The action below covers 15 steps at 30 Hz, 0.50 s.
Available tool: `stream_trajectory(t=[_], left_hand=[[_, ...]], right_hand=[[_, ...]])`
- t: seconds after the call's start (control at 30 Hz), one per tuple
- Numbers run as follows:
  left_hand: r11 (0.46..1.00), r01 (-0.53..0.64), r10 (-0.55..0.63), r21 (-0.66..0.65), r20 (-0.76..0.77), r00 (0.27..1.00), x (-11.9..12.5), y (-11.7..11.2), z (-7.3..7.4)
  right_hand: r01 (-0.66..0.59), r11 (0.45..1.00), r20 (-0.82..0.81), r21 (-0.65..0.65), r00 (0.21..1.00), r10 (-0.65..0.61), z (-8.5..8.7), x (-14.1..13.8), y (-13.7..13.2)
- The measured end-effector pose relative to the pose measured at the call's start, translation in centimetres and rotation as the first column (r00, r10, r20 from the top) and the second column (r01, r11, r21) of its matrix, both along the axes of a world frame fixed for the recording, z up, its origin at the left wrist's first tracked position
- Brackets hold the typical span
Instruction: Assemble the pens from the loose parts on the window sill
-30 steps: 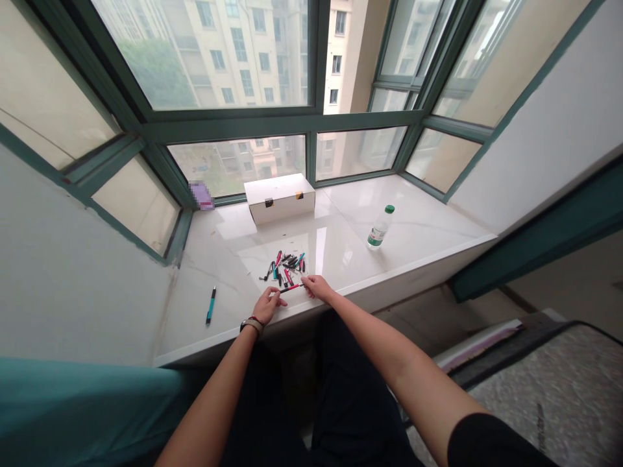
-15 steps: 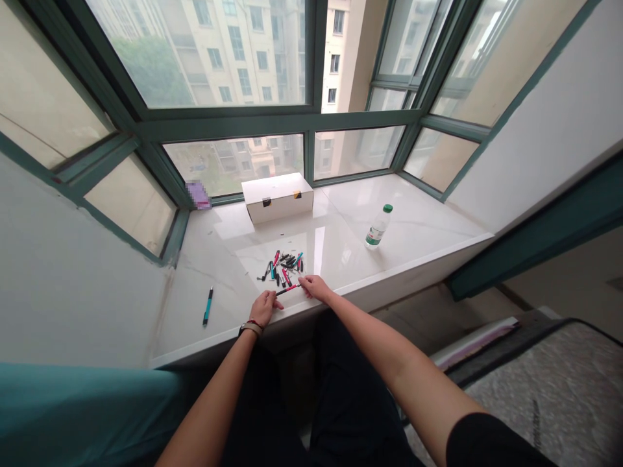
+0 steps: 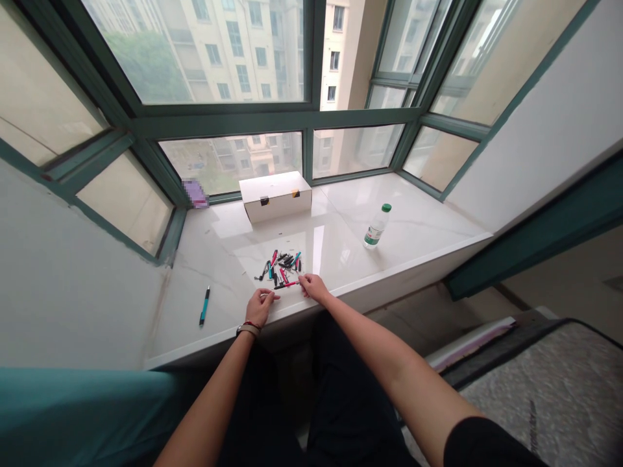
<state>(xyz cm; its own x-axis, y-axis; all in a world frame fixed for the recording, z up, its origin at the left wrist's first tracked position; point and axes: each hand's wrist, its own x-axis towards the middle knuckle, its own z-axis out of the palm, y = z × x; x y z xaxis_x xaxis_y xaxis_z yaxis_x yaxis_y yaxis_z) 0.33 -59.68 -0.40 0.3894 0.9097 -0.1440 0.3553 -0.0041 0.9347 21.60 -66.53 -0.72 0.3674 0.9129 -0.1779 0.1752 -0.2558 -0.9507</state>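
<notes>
My right hand [image 3: 314, 286] is closed on the right end of a red and black pen [image 3: 287, 283], which lies just above the white marble sill [image 3: 228, 259]. A short way to the pen's left, my left hand [image 3: 259, 306] rests near the sill's front edge. Its fingertips are pinched together, and what they hold is too small to make out. It wears a watch and a red band at the wrist. Just behind the held pen lies a heap of several pens and pen parts [image 3: 283, 263] in red, teal and black.
A single teal pen [image 3: 204, 305] lies apart at the left of the sill. A white box [image 3: 276, 194] stands by the window, with a blurred purple item [image 3: 195, 192] to its left. A plastic bottle [image 3: 376, 227] with a green cap stands at the right.
My left hand has come off the left end of the red pen and drawn back to the left. My right hand keeps hold of the pen.
</notes>
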Motion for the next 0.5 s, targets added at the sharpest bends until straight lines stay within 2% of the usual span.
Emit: stream_trajectory(t=[0.1, 0.2, 0.3, 0.4, 0.5], left_hand=[[0.995, -0.095, 0.095, 0.002, 0.084, 0.992, -0.3, 0.3, -0.3], [0.981, -0.187, 0.182, 0.048, 0.087, 0.979, -0.8, 0.6, -0.5], [0.979, -0.184, 0.186, 0.082, -0.016, 0.982, -1.2, 1.2, -0.2], [0.975, -0.165, 0.188, 0.15, -0.156, 0.97, -1.2, 2.4, 0.7], [0.955, -0.058, 0.151, 0.292, -0.307, 0.94, -0.7, 4.2, 1.8]], right_hand=[[0.001, 1.0, -0.011, 0.003, 1.0, -0.001, 0.0, 0.1, 0.0], [0.016, 1.0, -0.003, 0.006, 1.0, -0.016, 0.0, 0.0, -0.1], [0.042, 0.999, 0.062, 0.007, 0.997, -0.042, 0.0, -0.1, -0.2], [0.041, 0.999, 0.136, 0.012, 0.99, -0.043, 0.1, -0.3, -0.2], [0.032, 0.999, 0.181, 0.012, 0.983, -0.033, 0.4, -0.3, -0.3]])
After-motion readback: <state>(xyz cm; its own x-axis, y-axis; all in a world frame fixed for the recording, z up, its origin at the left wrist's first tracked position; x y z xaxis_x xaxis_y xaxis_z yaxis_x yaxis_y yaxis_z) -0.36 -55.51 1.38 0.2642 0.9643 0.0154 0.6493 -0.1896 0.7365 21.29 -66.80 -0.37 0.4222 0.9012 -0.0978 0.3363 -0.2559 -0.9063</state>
